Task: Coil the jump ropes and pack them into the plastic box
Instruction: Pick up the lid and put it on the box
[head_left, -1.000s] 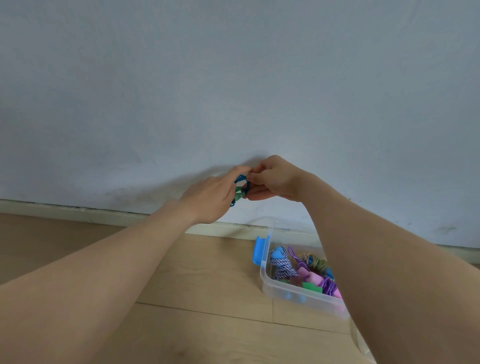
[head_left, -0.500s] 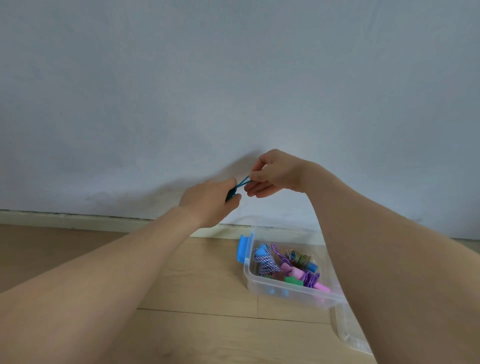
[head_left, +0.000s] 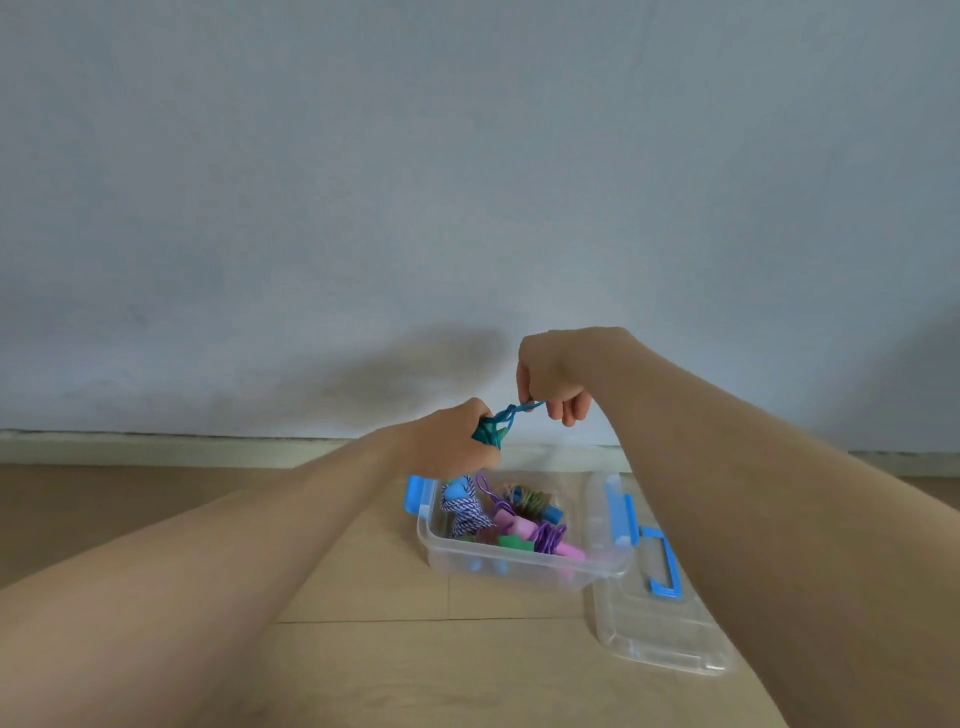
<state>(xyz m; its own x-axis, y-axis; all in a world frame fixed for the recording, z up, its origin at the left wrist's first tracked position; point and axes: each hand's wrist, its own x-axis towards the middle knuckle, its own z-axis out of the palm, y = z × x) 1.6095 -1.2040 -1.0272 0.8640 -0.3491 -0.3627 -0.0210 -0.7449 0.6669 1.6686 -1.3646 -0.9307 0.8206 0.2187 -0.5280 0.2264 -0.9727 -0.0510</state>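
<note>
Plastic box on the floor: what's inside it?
Coiled jump ropes lie in the plastic box: a blue-and-white striped rope, a purple rope with pink handles, a greenish rope. What lies beneath them is covered. The left hand and right hand hold a blue rope outside it.

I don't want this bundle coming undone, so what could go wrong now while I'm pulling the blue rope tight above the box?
1. The right hand only pinches a strand of the blue rope; if it slips, the tie may loosen and the coil gripped in the left hand could spring open.
2. The plastic box already holds several coiled ropes, so this one may sit high and stop the lid beside it from closing.
</note>
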